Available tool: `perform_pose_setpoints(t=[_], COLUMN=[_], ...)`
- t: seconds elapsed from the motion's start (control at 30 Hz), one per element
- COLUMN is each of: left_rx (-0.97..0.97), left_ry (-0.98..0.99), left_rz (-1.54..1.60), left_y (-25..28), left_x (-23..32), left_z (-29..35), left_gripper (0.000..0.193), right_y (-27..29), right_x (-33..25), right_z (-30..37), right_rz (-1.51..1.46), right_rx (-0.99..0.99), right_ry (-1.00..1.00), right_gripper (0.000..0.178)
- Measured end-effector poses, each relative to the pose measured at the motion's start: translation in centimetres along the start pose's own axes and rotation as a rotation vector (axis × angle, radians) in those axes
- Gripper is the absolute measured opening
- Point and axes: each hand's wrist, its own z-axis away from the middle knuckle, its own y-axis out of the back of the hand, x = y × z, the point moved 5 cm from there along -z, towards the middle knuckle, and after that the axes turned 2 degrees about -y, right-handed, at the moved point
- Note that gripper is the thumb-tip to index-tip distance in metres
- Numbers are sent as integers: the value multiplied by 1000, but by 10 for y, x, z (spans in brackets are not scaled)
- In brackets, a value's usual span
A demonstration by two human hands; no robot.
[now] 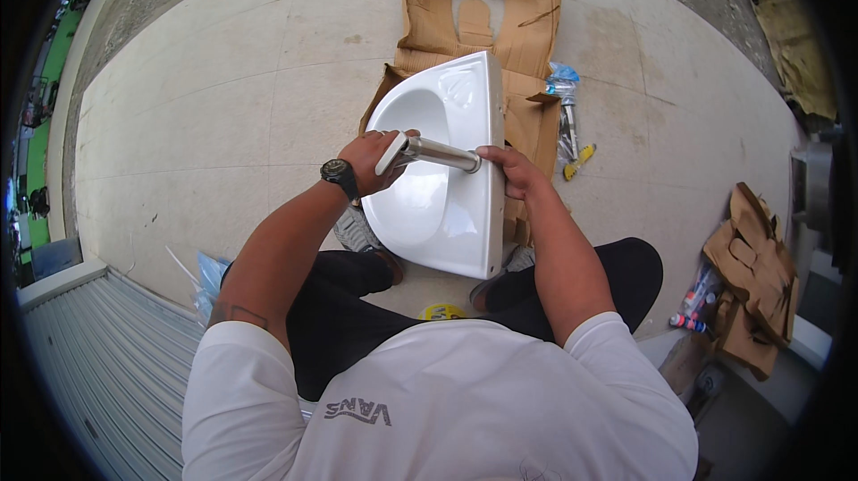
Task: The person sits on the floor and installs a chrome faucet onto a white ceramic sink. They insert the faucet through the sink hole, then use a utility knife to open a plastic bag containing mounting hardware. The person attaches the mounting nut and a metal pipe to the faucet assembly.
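Observation:
A white ceramic washbasin (pixel 474 231) stands tilted between my knees, its flat back edge to the right. A chrome faucet (pixel 442 154) sits on its ledge and points left across the bowl. My left hand (pixel 368 161), with a black watch on the wrist, is closed around the faucet's lever end; some fingertips are hidden behind it. At the back edge, my right hand (pixel 517 170) grips the washbasin, its thumb by the faucet's base. The other right fingers are mostly hidden behind the edge.
An opened cardboard box (pixel 527 7) lies under and beyond the washbasin. To its right are a bagged chrome part (pixel 568 119) and a yellow item (pixel 579 163). Torn cardboard (pixel 751 266) lies far right. Blue plastic (pixel 211 275) and a ribbed shutter (pixel 107 374) are left.

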Motion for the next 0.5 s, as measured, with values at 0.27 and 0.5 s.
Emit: perform_pose_setpoints(t=[0.27, 0.5], left_rx=[18, -9], left_ry=[-10, 253], left_rz=[-16, 295], left_y=[-3, 1], left_x=[-3, 10], left_z=[-1, 5], left_gripper=[54, 35], right_y=[-6, -33], right_x=[1, 17], right_z=[2, 54], right_rz=[4, 380], right_rx=[10, 666], right_ry=[-22, 121], right_gripper=[83, 97])
